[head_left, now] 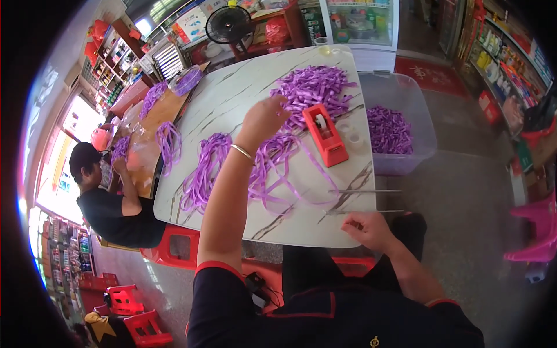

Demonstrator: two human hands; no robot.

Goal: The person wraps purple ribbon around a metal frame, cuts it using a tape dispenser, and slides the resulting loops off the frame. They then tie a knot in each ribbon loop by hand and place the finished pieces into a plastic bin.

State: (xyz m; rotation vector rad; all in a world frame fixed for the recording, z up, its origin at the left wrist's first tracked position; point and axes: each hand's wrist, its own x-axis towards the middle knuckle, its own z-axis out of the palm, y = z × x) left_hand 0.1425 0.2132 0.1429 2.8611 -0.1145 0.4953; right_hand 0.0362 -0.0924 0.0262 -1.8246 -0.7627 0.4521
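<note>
My left hand (264, 120), with a bangle at the wrist, reaches over the table to the left edge of a heap of short purple ribbon pieces (316, 87). Its fingers are bent together; whatever they may hold is hidden. Long loops of purple ribbon (212, 165) lie under and beside that forearm. By the table's near right edge, my right hand (368, 231) is curled closed, its contents too small to make out. Just beyond it, two thin metal rods (365, 191) jut past the table edge. A red tape dispenser (326, 136) stands beside the heap.
The marble-patterned table (232, 78) carries a clear cup (322, 46) and tape rolls (352, 136). A clear plastic bin (420, 116) of purple pieces adjoins its right side. Another person (110, 203) handles purple ribbon at a wooden table on the left. Red stools (174, 246) stand below.
</note>
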